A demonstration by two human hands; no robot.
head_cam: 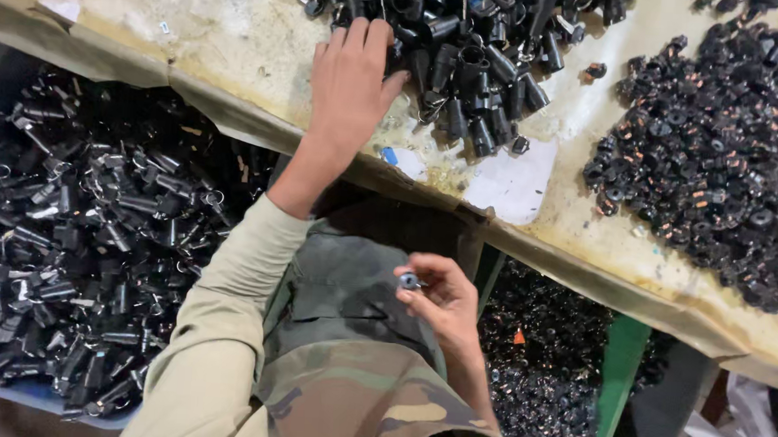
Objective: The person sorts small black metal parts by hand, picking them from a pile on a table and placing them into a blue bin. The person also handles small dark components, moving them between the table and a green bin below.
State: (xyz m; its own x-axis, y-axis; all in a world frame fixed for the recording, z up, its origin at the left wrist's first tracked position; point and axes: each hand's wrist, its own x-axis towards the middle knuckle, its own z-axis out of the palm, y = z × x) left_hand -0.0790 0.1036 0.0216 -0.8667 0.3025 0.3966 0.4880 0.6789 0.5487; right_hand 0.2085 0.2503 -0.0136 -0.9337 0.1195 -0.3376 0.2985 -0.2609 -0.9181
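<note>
Across the top of your view runs the worn workbench, its stained surface carrying two separate heaps so the kinds stay apart: a pile of black tubular parts in the middle and, well to the right, a mound of small black rings with copper-coloured flecks. Below the bench edge on your left sits a bin of black and metal cylinder parts, placed low, probably so pieces can drop in or be scooped out easily; another dark heap lies under the bench to your right.

Your left hand reaches up onto the bench, fingers spread and pressing flat into the near edge of the tubular pile, seemingly feeling for a piece; it grips nothing that shows. Your right hand stays near your chest, thumb and fingertips pinched around a small round ring part, held up close, likely for a look.
</note>
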